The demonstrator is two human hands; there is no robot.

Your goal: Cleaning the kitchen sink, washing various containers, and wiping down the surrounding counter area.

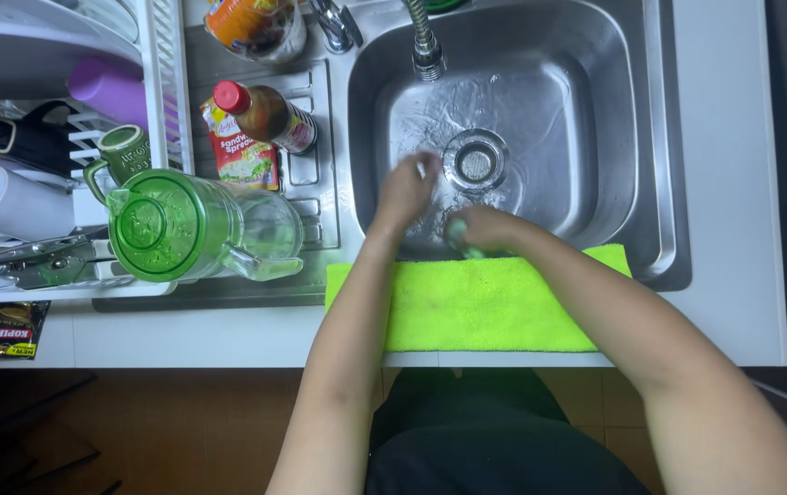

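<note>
Forearms cross a green cloth [476,307] (sink [595,110] beyond, jug [183,225] alongside).

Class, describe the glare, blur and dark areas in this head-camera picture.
Head view: glare on the wet sink basin; left hand and right hand slightly motion-blurred, small item in the left unclear; floor below the counter very dark; green pitcher sharp.

Both hands are held low inside the steel sink [613,119], just near of the drain [476,163]. A small pale item, too blurred to identify, is pinched in the left hand [404,191]; a green sponge [458,235] is gripped by the right hand [492,227]. A yellow-green cloth [476,307] is spread over the bench [732,275] edge. A green-lidded pitcher [194,225] lies at left.
</note>
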